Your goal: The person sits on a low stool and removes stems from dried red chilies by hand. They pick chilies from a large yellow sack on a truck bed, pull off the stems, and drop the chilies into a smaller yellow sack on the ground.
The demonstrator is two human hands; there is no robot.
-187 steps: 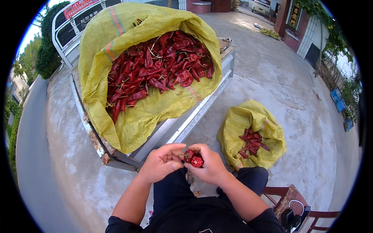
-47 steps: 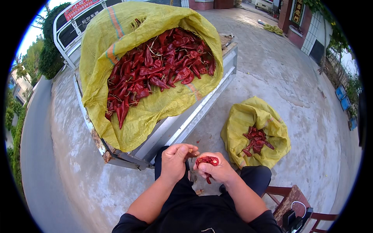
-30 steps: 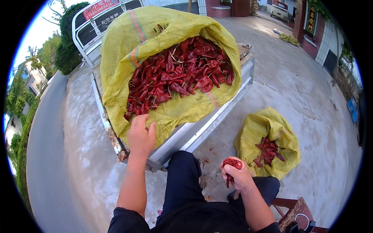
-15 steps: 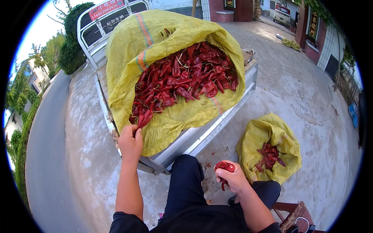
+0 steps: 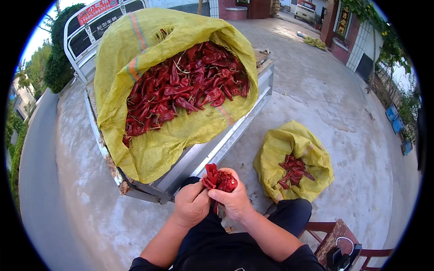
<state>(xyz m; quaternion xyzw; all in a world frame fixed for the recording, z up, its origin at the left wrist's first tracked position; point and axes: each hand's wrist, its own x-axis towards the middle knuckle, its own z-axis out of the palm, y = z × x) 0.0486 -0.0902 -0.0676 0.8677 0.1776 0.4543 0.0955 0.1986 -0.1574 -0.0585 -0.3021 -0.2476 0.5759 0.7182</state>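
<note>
Close together over my lap, both hands are closed on dried red chili peppers. My right hand (image 5: 233, 198) grips a small bunch of chili peppers (image 5: 224, 181), stem ends upward. Pinched in my left hand (image 5: 193, 204) is a single chili pepper (image 5: 210, 170), pressed against the left side of that bunch. Ahead, a big yellow woven sack (image 5: 118, 58) lies on its side on a truck bed, its mouth facing me and full of chili peppers (image 5: 181, 92). On the ground to my right stands a smaller yellow sack (image 5: 271, 149), open at the top, with several chili peppers (image 5: 294, 170) inside.
The truck bed's metal edge (image 5: 212, 156) runs just beyond my knees. A reddish wooden stool (image 5: 332, 235) with a dark device and white cable is at the lower right. Blue containers (image 5: 394, 118) stand far right; a road (image 5: 38, 180) passes on the left.
My left hand has come from the big sack's lip to my right hand, bringing a chili pepper. My right hand has risen slightly leftward with its bunch. The whole view has shifted.
</note>
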